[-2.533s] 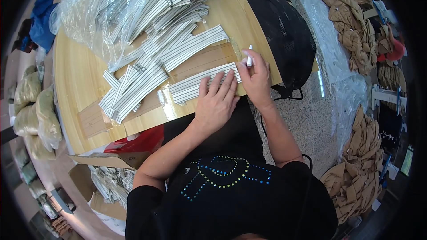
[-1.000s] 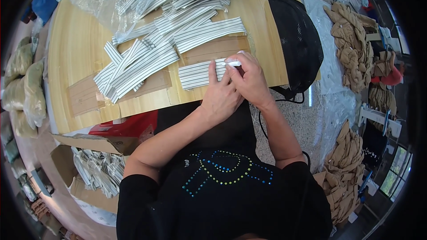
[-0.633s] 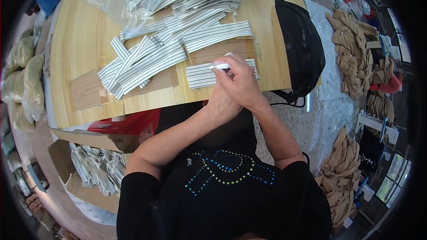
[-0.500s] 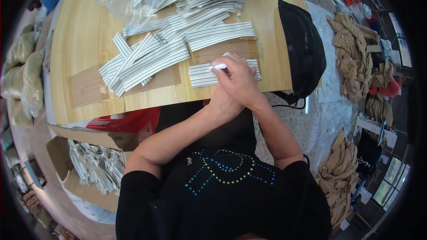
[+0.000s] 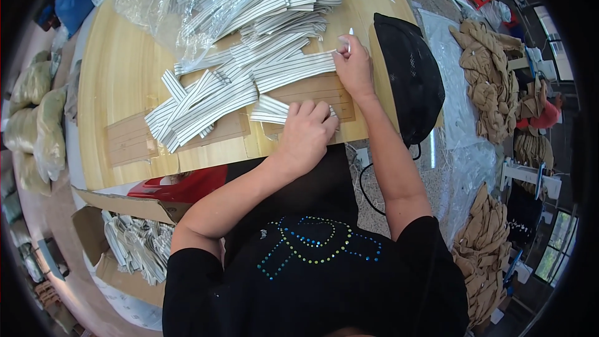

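1. 1 creased striped strip [image 5: 268, 111] lies partly over cardboard [image 5: 306, 92], showing at 10 o'clock from the left hand [image 5: 306, 134], whose curled fingers grasp it.
2. The right hand [image 5: 355, 70] clasps a white pen [image 5: 349, 47]; its thumb meets a flat striped strip [image 5: 293, 71] at 9 o'clock, pinched or not cannot be told.
3. A black mesh bag [image 5: 409, 81] sits at 3 o'clock from the right hand.
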Demonstrator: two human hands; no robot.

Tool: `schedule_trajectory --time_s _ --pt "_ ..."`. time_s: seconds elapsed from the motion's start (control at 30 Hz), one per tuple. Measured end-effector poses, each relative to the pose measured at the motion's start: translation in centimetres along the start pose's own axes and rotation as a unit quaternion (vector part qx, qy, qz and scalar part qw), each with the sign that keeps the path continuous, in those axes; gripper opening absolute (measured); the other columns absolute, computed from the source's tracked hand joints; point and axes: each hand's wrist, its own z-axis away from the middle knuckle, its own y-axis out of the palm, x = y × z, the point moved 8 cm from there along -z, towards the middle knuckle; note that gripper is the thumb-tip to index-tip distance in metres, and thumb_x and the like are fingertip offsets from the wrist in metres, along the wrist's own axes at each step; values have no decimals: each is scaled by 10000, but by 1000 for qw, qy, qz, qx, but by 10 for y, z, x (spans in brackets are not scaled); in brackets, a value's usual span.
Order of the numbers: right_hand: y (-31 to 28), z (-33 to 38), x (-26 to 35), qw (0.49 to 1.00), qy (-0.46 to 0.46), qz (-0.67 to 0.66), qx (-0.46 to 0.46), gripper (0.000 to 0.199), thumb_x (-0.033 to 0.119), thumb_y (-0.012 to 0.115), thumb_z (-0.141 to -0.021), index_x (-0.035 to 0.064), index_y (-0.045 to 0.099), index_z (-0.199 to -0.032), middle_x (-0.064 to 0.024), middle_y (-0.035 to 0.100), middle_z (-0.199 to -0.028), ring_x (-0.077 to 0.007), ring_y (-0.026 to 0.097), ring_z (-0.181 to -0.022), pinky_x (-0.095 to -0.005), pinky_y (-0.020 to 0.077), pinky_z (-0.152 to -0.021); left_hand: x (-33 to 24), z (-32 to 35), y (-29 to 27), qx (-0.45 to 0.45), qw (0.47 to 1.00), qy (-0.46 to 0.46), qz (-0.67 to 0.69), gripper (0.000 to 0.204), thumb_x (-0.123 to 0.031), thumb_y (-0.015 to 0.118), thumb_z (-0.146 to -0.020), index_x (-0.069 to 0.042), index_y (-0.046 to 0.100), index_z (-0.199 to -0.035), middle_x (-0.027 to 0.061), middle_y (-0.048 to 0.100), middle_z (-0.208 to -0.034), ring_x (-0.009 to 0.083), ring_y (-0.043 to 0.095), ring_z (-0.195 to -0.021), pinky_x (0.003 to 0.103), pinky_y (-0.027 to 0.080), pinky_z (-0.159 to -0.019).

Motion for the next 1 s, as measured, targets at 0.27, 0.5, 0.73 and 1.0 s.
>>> schedule_trajectory --time_s 0.27,0.5,0.73,1.0 --pt "-59 17 65 905 93 -412 43 245 -43 619 -873 24 580 -1105 -5 589 -880 -86 573 -796 -238 471 -718 62 34 -102 -95 981 -35 -167 109 -28 609 -727 -75 642 -820 54 565 -881 240 533 -865 418 375 -903" --pt "-72 67 44 840 173 -512 42 264 -72 622 -872 15 563 -1115 4 581 -888 -62 550 -817 -224 466 -760 94 51 -88 -141 981 -104 -89 244 100 560 -679 -42 629 -864 94 612 -1005 288 552 -932 422 380 -923" --pt "-53 94 31 997 55 -26 38 331 22 711 -773 60 615 -1088 -62 639 -839 -233 618 -771 -368 469 -739 -10 6 -30 -59 997 35 34 377 17 649 -733 -4 620 -1108 169 578 -1188 344 550 -1081 457 411 -937" --pt "-61 97 27 997 65 -13 27 330 84 715 -779 92 616 -1094 -25 634 -856 -246 593 -886 -392 401 -830 -19 11 41 34 998 5 -56 511 -228 674 -813 7 573 -1255 120 503 -1379 284 437 -1287 498 306 -1065"
